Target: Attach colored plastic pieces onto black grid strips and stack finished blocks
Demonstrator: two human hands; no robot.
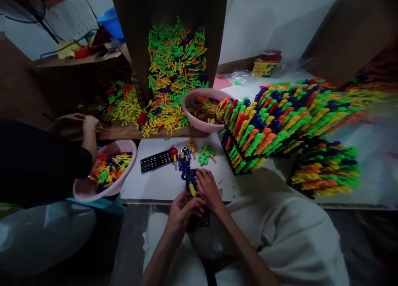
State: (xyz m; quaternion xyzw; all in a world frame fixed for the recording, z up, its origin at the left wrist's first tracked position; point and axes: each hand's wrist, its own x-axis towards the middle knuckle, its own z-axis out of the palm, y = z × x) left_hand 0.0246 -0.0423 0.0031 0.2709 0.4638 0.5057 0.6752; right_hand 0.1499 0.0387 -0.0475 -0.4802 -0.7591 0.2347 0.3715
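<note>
Low over the front edge of the white table, my left hand point(183, 209) is closed, its thumb and fingers pinched around a small yellow plastic piece point(192, 190). Beside it, my right hand point(209, 189) has its fingers bent against dark blue plastic pieces point(186, 170), seemingly gripping one; the fingertips are partly hidden. Part of a black perforated tray point(205, 220) shows below my hands. Beyond them lie small groups of red pieces point(173, 152), orange-yellow pieces point(191, 146) and green pieces point(205, 154). Left of these lies another black perforated tray point(155, 161).
Racks of upright coloured figures point(264, 124) crowd the right, with another filled rack point(326, 170) nearer. A pink basin point(199, 124) and a large heap of pieces point(177, 66) stand behind. At left, a co-worker's hand point(90, 122) is near a second pink basin point(132, 170).
</note>
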